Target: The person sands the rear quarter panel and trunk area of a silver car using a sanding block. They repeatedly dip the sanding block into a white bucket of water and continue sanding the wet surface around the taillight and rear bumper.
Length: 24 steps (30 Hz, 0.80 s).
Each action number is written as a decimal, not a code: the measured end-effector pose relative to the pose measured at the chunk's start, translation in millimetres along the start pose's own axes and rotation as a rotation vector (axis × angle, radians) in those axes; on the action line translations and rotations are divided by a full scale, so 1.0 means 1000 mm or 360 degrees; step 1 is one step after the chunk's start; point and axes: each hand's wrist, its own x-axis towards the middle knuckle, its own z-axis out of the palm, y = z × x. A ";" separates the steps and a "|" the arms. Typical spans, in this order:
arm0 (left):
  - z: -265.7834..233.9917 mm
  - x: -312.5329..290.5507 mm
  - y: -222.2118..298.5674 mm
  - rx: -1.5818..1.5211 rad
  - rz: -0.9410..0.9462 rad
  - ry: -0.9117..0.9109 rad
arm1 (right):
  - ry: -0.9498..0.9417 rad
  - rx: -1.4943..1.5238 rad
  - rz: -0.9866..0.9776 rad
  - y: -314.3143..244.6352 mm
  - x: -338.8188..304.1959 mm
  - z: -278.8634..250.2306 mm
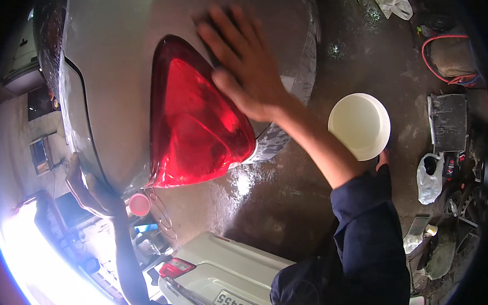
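A large red triangular tail light (196,134) sits in the dull grey-beige body panel (110,67) of a car in front of me. Just right of the lamp's upper edge, my right hand (249,66) lies flat on the panel, fingers stretched and slightly blurred. Something dark shows along the left side of its fingers; whether that is shadow or a thin pad, I cannot make out. Lower left, my left hand (92,190) rests against the panel's left edge with its fingers extended. Nothing shows in its grasp.
A white bucket (359,127) of cloudy liquid stands on the wet floor (307,192) to the right. Beyond it are a red hose (425,51), a dark box (449,123) and a plastic bag (430,178). Behind me is a white car (235,254); a pink tub (140,204) stands left.
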 end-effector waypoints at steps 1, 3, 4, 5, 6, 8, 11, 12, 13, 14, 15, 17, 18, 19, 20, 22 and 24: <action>-0.003 -0.001 -0.004 0.0043 0.0026 0.0021 | -0.0015 0.0104 0.0064 -0.005 -0.030 0.008; 0.004 0.006 -0.005 0.0009 0.0081 0.0039 | -0.0068 0.0157 0.0218 -0.004 -0.125 0.017; 0.003 0.005 -0.001 -0.0014 0.0088 0.0051 | -0.0095 0.0085 0.0160 0.000 -0.148 0.015; 0.003 0.006 -0.001 -0.0031 0.0098 0.0050 | -0.0123 0.0038 0.0107 0.004 -0.130 0.013; 0.003 0.007 -0.001 -0.0024 0.0086 0.0048 | -0.0166 -0.0007 0.0076 0.006 -0.098 0.006; -0.001 0.002 -0.001 0.0022 0.0032 0.0043 | -0.0230 -0.0071 -0.0046 0.008 -0.019 -0.008; 0.005 0.005 -0.006 0.0055 0.0090 0.0029 | -0.0135 -0.0138 -0.0117 0.007 0.033 -0.015; 0.008 0.006 -0.006 0.0022 0.0127 0.0029 | -0.0087 -0.0137 -0.0122 0.007 0.037 -0.014; 0.003 0.004 -0.004 0.0064 0.0127 0.0029 | -0.0146 -0.0073 -0.0044 -0.001 0.019 -0.008; -0.001 0.002 -0.003 0.0087 0.0129 0.0011 | -0.0213 -0.0028 0.0051 -0.013 -0.021 -0.001; -0.001 0.004 -0.003 0.0079 0.0144 -0.0008 | -0.0227 0.0003 0.0111 -0.016 -0.071 0.000; -0.002 0.007 -0.002 0.0012 0.0203 0.0021 | -0.0177 0.0016 0.0102 -0.012 -0.145 0.013; 0.000 0.006 -0.003 -0.0015 0.0220 0.0033 | -0.0175 0.0034 0.0097 -0.009 -0.125 0.012; 0.002 0.005 -0.005 -0.0021 0.0210 0.0021 | -0.0185 0.0058 0.0122 -0.012 -0.093 0.007; -0.002 0.003 -0.005 0.0004 0.0192 0.0018 | -0.0250 0.0014 0.0071 -0.015 -0.041 -0.004; -0.001 0.004 -0.003 0.0019 0.0225 0.0006 | -0.0251 -0.0077 -0.0019 -0.009 0.020 -0.012; 0.007 0.007 -0.006 0.0053 0.0299 0.0031 | -0.0132 -0.0129 -0.0149 -0.001 0.040 -0.014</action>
